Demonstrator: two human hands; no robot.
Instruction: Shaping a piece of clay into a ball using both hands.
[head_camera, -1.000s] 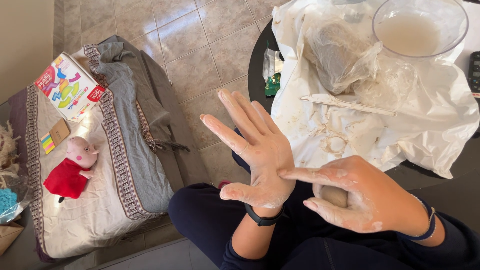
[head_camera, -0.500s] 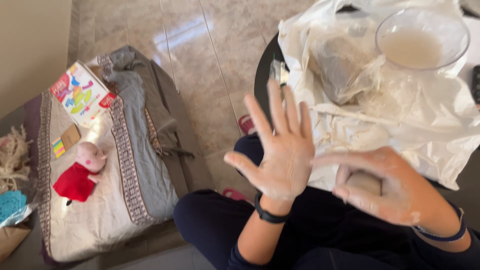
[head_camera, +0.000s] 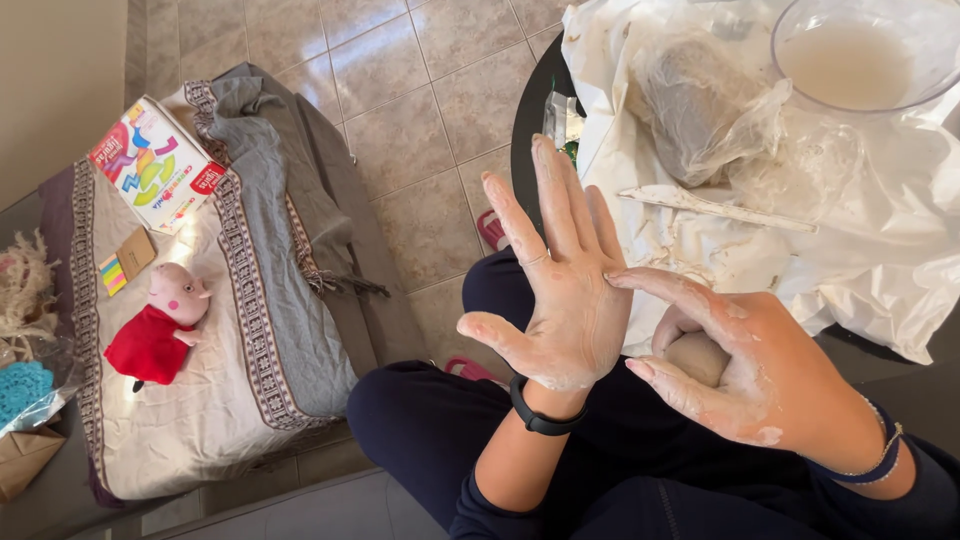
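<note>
Left hand spread wide, palm up; right hand cups a small tan clay lump, below the crumpled white plastic sheet.

Left: blanket-covered bench bearing a pink pig plush toy and colourful box. Upper right: clear bowl on white plastic sheet, beside wrapped grey clay block.

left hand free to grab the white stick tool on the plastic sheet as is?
Probably yes. The left hand is open and holds nothing, and the stick tool lies uncovered on the plastic sheet, with nothing between them.
</note>
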